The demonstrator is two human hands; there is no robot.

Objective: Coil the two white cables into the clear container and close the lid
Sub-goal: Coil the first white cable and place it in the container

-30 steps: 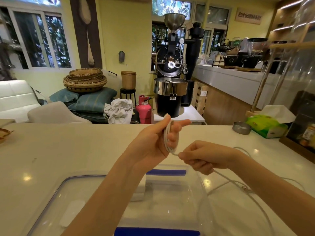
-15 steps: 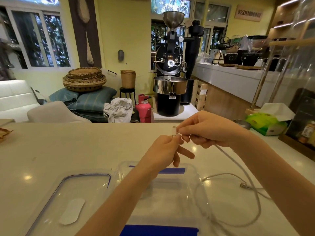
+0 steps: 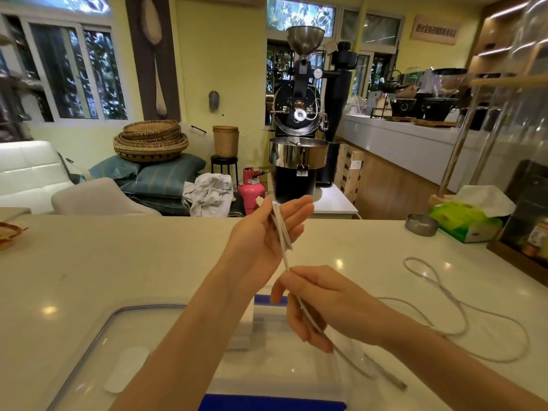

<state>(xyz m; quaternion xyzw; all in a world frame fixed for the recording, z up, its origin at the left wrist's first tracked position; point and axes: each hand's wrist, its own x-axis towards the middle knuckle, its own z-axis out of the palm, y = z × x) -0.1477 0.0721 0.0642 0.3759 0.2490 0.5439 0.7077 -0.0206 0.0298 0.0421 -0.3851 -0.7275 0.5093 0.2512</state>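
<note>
My left hand is raised above the counter, fingers stretched out, with a few turns of a white cable wound around them and its plug sticking up past the thumb. My right hand is below it, pinching the same cable, which runs down through the palm. The loose rest of the white cable lies in loops on the counter to the right. The clear container with blue clips sits under my forearms. Its clear lid lies flat at its left.
A green tissue box and a small metal dish stand at the counter's far right, near a wooden rack. A woven item sits at the far left edge. A coffee roaster stands beyond the counter.
My right hand came down from above the left hand to below it, laying another turn of cable around the left fingers. My left hand opened its fingers and rose slightly.
</note>
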